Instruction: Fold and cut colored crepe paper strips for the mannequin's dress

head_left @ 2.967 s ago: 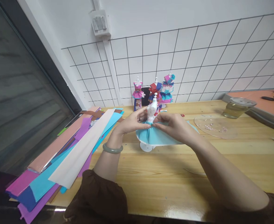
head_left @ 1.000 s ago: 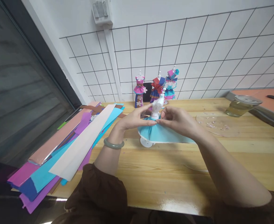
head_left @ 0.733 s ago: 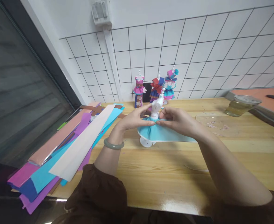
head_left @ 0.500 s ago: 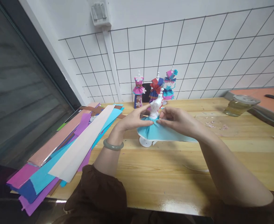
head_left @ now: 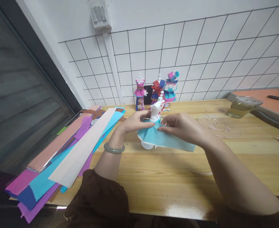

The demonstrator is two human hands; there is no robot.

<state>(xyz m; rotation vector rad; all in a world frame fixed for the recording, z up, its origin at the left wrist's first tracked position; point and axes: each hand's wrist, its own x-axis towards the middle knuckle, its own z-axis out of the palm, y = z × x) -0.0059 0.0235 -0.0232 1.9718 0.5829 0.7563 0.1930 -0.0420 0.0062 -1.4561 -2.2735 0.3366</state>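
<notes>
Head view: a white wall with a black grid [head_left: 196, 47] rises behind the bench [head_left: 134, 180] in front of you. To your left on the bench lies a pile of coloured paper strips [head_left: 82, 148], a pale one on top. An orange-topped slab [head_left: 268, 101] takes up the far right.

Both your hands are at work near the middle of the bench. Your right hand [head_left: 182, 128] pinches the upper edge of the light-blue paper [head_left: 170, 142] between thumb and fingers; your left hand [head_left: 137, 122] grips its gathered part, thumb in front, fingers partly hidden behind. You have that paper around the waist of the small white mannequin [head_left: 155, 109], which tilts a little to your right, its loose end reaching out below your right hand.

Beyond it, three dressed figures [head_left: 139, 90] stand near the wall. To your right are a lidded cup [head_left: 244, 107] and a clear plate [head_left: 206, 133] bearing tiny beads [head_left: 215, 127].
</notes>
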